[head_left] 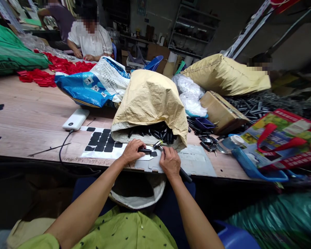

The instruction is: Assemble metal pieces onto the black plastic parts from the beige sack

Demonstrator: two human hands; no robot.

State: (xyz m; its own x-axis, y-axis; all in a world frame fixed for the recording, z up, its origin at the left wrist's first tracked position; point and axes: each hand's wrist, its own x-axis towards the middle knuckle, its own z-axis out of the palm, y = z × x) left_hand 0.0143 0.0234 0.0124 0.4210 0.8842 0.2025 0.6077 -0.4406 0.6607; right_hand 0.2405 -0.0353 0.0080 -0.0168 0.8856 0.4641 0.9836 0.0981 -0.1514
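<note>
My left hand is closed around a slim black part at the table's front edge. My right hand grips a small hammer; its black handle sticks out below the palm and its shiny head lies close to the black part's tip. Beneath both hands lies a white backing sheet with rows of black rounded stickers, and one separate black sticker sits between the hands. Just beyond, a tan woven sack opens toward me, showing many slim black parts inside.
A white power bank with a cable rests left. Behind it are a blue-and-white bag and red pieces. At right stand a wooden box, a blue tray and a red bag. A person in white sits opposite.
</note>
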